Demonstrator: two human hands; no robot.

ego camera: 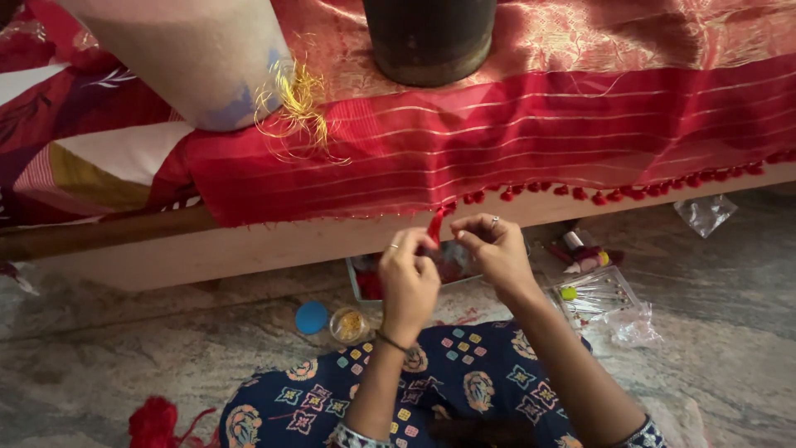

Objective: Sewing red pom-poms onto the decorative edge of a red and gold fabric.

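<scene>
Both hands meet just below the hanging edge of the red silk cloth with thin gold stripes (531, 141), which drapes over a wooden bed frame (249, 245). The left hand (408, 282) and the right hand (497, 249) pinch together on a small red thread tassel (435, 226) at the cloth's fringe. On the stone floor (124, 357) nearby lie a round blue lid (312, 317), a small clear jar of gold beads (349, 325) and a clear packet of pins (595, 294).

— The red cloth (514, 141) you're working at?
— Silky, glossy weave with gold threads.
— And the floor (730, 332) under you?
— Polished, mottled stone; your bed frame (274, 245) looks matt wood.
</scene>
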